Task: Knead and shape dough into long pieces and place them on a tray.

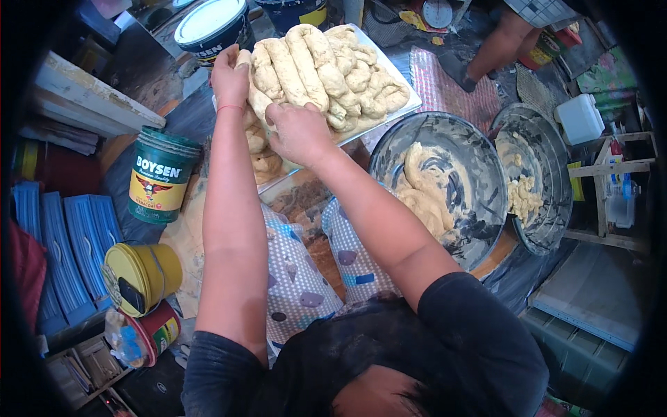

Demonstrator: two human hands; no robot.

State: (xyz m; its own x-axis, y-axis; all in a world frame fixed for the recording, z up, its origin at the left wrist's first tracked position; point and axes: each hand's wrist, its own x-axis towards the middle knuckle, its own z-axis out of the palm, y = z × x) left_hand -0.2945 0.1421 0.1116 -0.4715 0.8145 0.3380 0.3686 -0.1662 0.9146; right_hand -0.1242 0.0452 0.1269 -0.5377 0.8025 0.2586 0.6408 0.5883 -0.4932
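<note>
Thick rolls of pale dough (pixel 299 66) lie side by side, with more piled up, on a light-coloured tray (pixel 415 102) in front of me. My left hand (pixel 231 78) closes around the far end of a dough roll (pixel 258 97) at the tray's left side. The near part of that roll is in my right hand (pixel 302 132), whose thumb and fingers press against it. Under my wrists, further lumps of dough (pixel 266 165) show at the tray's near left corner. My fingers partly cover the roll.
Right of the tray stands a wide black basin (pixel 488 182) with soft dough (pixel 425 205); a second basin (pixel 552 149) holds dough scraps. A green bucket (pixel 161 174) and a yellow pail (pixel 149 274) stand left. Lidded pails (pixel 214 31) are behind. Another person's leg (pixel 499 54) shows far right.
</note>
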